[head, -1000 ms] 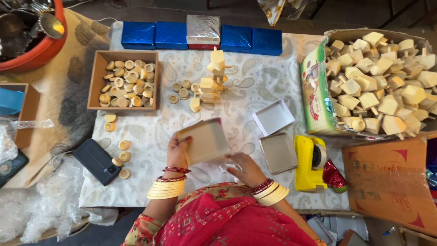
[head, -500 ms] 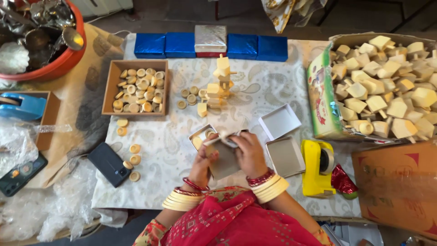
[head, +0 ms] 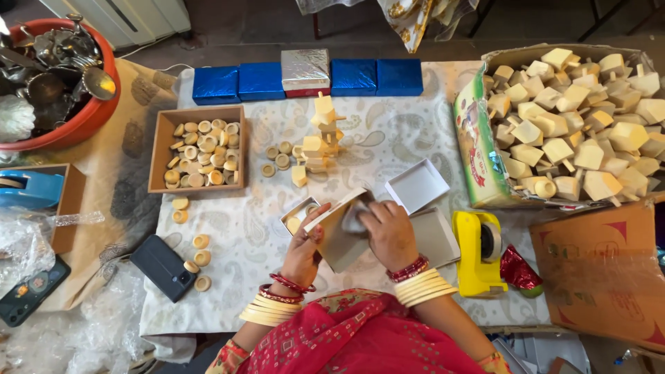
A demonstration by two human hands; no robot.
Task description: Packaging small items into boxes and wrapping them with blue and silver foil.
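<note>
paisley tablecloth (head: 242,228) under left hand (head: 303,251) and right hand (head: 389,232), both gripping tilted beige box (head: 337,239)

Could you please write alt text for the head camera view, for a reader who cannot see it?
Seen from above, a person's left hand and right hand hold a small grey cardboard box over a patterned cloth. Around it lie wooden rings in a tray, blue boxes, a yellow tape dispenser and a carton of wooden blocks.
</note>
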